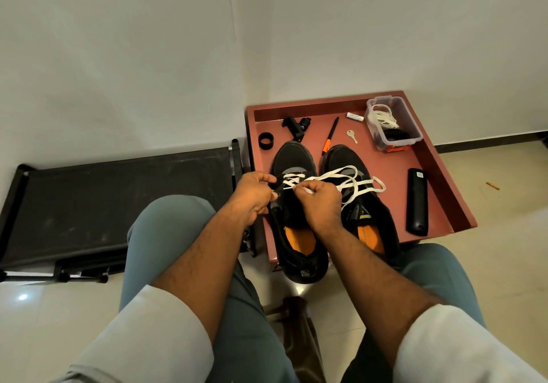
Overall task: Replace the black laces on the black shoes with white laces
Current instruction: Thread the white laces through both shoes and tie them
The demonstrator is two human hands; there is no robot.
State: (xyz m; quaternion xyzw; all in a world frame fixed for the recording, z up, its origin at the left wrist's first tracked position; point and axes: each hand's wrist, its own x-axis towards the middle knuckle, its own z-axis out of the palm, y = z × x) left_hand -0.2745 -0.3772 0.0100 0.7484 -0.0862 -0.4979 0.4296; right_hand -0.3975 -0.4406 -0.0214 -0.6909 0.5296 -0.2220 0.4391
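Two black shoes with orange insoles stand side by side on a reddish-brown tray (pixel 436 163). The left shoe (pixel 292 160) has a white lace (pixel 335 175) crossed through its upper eyelets; the lace's loose length loops over the right shoe (pixel 344 157). My left hand (pixel 255 196) pinches the left edge of the left shoe at its eyelets. My right hand (pixel 318 202) grips the white lace over the shoe's tongue. A clear plastic box (pixel 390 122) at the tray's back right holds another white lace and something black.
Also on the tray: a black ring (pixel 266 140), a black clamp-like part (pixel 295 126), an orange-and-black pen (pixel 329 138), a key (pixel 352 136), a small white tube (pixel 355 116) and a black remote (pixel 417 202). A black rack (pixel 118 199) stands to the left. My knees frame the tray.
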